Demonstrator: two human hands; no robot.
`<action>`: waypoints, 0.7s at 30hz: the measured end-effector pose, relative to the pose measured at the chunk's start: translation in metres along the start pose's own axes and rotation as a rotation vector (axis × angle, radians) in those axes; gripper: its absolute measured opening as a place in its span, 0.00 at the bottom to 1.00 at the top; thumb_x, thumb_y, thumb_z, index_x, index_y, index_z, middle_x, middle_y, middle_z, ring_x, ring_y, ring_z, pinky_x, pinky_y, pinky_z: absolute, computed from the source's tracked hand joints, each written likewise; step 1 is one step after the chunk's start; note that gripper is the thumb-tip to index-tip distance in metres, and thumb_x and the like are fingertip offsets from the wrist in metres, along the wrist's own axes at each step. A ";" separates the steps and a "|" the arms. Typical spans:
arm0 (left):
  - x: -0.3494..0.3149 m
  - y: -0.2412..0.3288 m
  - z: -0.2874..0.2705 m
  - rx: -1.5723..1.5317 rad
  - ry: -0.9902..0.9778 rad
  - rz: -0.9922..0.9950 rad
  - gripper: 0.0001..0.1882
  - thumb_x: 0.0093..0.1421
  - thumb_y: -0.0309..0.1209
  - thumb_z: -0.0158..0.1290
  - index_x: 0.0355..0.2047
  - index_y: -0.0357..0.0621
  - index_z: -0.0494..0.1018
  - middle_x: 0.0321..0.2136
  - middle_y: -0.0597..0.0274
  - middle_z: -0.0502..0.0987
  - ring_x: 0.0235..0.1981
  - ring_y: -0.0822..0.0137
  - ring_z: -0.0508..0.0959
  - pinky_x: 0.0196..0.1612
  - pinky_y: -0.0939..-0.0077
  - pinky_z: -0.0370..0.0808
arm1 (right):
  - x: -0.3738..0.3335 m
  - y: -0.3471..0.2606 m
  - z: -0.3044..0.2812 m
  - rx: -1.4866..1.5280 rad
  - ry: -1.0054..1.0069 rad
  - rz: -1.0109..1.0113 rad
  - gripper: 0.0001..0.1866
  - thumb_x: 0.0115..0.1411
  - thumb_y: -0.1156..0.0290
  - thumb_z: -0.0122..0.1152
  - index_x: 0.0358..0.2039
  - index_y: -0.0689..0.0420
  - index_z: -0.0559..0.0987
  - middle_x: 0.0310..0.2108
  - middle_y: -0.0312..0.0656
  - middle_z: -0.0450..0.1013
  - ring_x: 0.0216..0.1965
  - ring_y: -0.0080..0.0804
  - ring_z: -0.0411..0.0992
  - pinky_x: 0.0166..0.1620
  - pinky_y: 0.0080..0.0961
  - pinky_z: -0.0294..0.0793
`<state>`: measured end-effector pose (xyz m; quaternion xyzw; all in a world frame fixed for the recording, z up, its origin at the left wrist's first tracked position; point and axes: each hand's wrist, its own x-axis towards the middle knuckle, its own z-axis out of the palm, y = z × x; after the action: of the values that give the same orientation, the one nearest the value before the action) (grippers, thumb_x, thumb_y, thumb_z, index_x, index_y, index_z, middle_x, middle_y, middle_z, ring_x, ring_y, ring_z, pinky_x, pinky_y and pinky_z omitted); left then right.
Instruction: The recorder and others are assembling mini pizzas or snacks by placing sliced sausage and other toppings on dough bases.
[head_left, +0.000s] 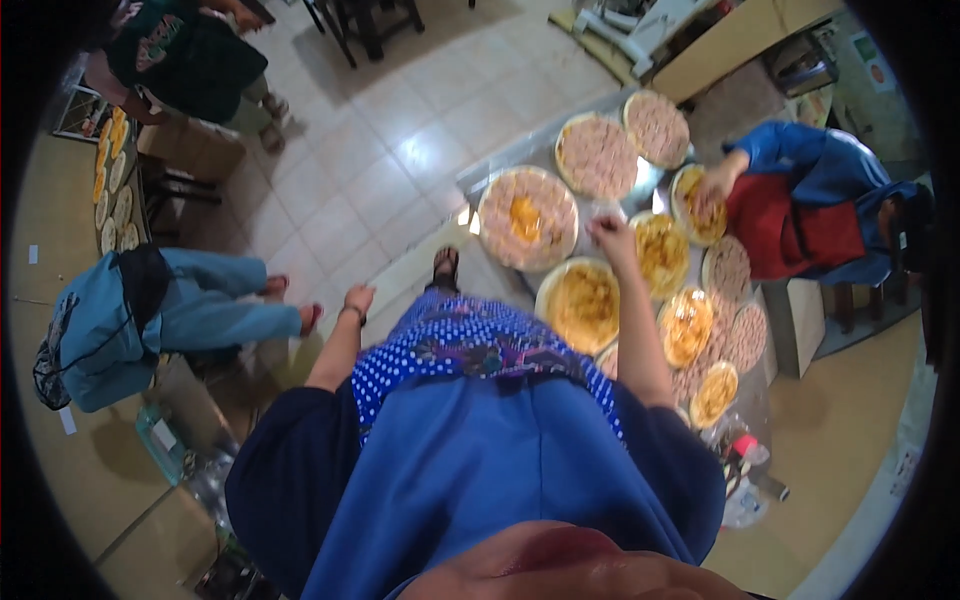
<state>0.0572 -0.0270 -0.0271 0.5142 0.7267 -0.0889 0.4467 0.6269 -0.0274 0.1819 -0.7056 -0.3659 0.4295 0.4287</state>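
My right hand point(611, 236) reaches over the metal-topped table point(475, 180), fingers curled together; whether they hold anything is too small to tell. Just left of it lies a round base with pinkish topping point(550, 215) and an orange-yellow filling point(525, 216) heaped in its middle. Nearer to me is a round covered in yellow filling point(580, 305), partly behind my right forearm. Another yellow-topped round point(661, 256) sits to the right of that forearm. My left hand point(359, 298) hangs off to the left over the floor, loosely closed, with nothing visible in it.
Across the table, a co-worker's hand point(714, 187) touches a yellow-topped round point(690, 215). Several more topped rounds cover the table. A plastic bottle point(748, 449) stands at its near right. One person in light blue point(200, 300) and another in dark green point(185, 60) are at the left.
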 end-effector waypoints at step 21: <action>-0.031 -0.009 0.020 -0.462 0.078 -0.189 0.16 0.49 0.37 0.55 0.32 0.37 0.74 0.24 0.58 0.77 0.24 0.69 0.75 0.28 0.76 0.70 | 0.039 -0.020 0.113 -0.697 0.036 -0.567 0.07 0.45 0.74 0.62 0.27 0.60 0.78 0.26 0.44 0.68 0.28 0.37 0.70 0.33 0.29 0.69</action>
<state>0.0630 -0.0638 -0.0187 0.3312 0.7892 0.0579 0.5139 0.5346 0.0474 0.1587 -0.6870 -0.6601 0.1339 0.2726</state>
